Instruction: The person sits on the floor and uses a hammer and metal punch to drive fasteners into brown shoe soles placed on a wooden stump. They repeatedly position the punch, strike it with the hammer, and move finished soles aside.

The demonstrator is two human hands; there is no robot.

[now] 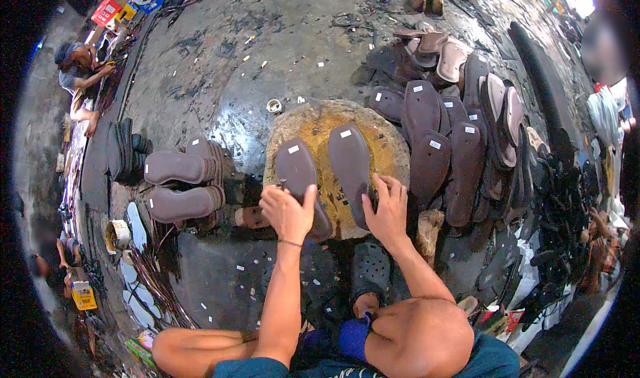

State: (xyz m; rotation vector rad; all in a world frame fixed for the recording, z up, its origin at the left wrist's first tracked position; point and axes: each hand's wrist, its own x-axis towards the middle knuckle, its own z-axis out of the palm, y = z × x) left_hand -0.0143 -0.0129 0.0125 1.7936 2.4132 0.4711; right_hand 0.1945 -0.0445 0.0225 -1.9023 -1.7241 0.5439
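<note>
Two brown shoe soles [351,158] lie side by side on a round wooden block [387,131], each with a small white sticker near its toe end. My left hand [288,211] is over the narrow middle of the left sole [297,166], fingers on its left side and thumb spread apart to the right. My right hand [388,213] is open beside the heel end of the other sole, its thumb at the sole's right edge. Neither hand is visibly closed around a sole; exact contact under the left palm is hidden.
Stacked brown soles [181,205] lie left of the block, with black pieces [121,153] beyond. A large pile of soles [427,165] crowds its right side. A wooden stick [429,235] stands near my right forearm. Another person [83,75] sits at the far left.
</note>
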